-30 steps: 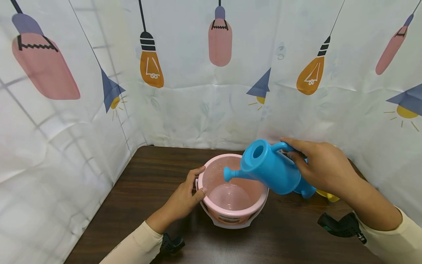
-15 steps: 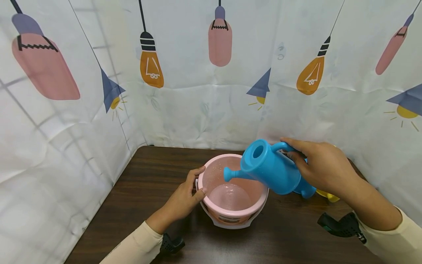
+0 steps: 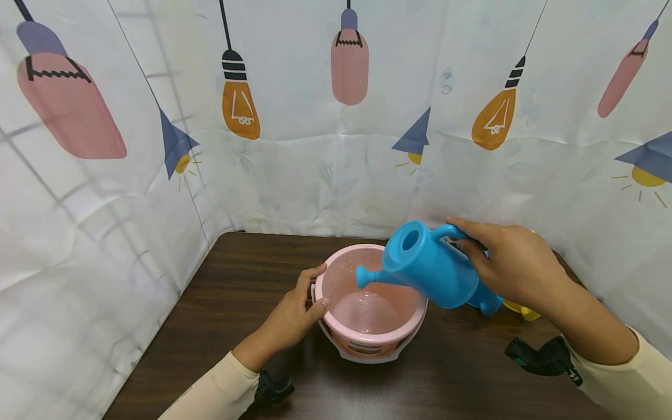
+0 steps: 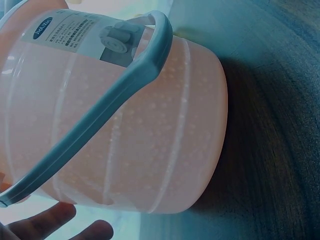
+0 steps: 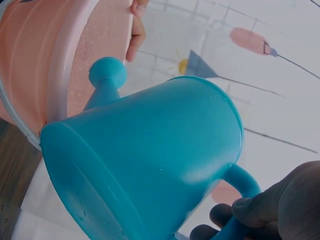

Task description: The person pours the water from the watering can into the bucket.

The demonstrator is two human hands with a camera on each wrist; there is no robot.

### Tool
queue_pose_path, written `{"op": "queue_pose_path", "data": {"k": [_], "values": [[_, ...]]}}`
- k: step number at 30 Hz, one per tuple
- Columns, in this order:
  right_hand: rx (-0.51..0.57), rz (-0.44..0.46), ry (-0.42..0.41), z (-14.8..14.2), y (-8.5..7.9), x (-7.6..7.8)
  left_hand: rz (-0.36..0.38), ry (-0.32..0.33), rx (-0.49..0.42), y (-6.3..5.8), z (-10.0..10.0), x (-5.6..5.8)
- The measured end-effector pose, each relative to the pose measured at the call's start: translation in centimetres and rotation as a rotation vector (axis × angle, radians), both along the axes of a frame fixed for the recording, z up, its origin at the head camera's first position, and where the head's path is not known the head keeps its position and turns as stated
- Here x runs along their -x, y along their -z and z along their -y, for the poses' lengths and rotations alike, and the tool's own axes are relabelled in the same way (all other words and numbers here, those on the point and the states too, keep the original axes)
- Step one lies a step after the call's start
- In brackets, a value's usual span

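A pink bucket [image 3: 362,338] stands on the table, with clear liquid at its bottom and droplets on its inner wall. My left hand [image 3: 291,315] grips the bucket's rim on the left side, thumb at the near edge. In the left wrist view, the bucket's pale handle [image 4: 100,115] hangs down across its labelled side. My right hand [image 3: 509,265] holds a blue watering can [image 3: 436,268] by its handle, tilted over the bucket's right rim. The can's spout [image 3: 370,276] points left above the bucket's inside. No stream from the spout can be made out.
Behind the right hand and can, another blue object [image 3: 487,300] and a yellow object [image 3: 525,312] are partly hidden on the table. The dark wooden table [image 3: 236,291] borders a white printed curtain [image 3: 294,186] at the back and sides.
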State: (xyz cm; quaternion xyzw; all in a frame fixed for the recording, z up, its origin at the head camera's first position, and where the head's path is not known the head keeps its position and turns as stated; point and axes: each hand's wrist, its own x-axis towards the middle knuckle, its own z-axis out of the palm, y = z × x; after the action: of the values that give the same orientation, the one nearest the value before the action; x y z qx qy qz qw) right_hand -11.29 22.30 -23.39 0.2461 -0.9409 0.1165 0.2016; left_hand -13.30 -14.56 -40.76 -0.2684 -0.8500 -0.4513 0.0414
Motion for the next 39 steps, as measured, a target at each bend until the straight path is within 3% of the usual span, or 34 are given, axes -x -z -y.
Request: {"op": "queue_pose_path", "data": {"k": [11,39], "values": [[0.0,0.004,0.015,0.21,0.07,-0.01,-0.036,-0.007,-0.008,0.35,0.08,0.24],[0.006,-0.051,-0.008,0.71,0.11,0.31,-0.008,-0.004,-0.01,0.05,-0.09,0.02]]}}
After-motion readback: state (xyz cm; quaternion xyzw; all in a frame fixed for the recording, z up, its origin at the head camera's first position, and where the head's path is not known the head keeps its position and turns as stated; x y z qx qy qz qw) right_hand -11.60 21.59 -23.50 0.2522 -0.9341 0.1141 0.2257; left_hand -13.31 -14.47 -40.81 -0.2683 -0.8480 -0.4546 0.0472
